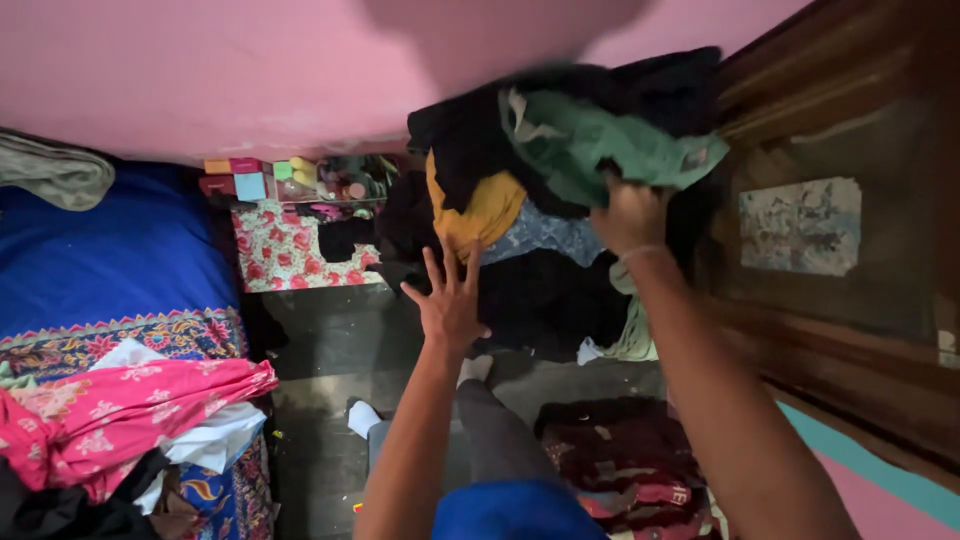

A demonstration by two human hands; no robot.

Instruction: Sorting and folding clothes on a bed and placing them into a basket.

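Currently lifting: right hand (630,215), fingers clenched on green garment (600,140), raised atop heap of dark, yellow and patterned clothes (500,215) between pink wall (200,70) and wooden cabinet (850,250). Left hand (450,300) released, fingers spread, hovering just below heap. Probably mid-sorting; calls for pulling green garment clear without toppling heap. Nearby: blue bed (120,250), pink floral cloth (120,410).

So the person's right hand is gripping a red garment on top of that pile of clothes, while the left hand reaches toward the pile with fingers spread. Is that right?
Not quite: the garment in the right hand is green, not red, as the head view shows. The rest holds: it sits on top of the pile of clothes, and the left hand reaches toward the pile with fingers spread.
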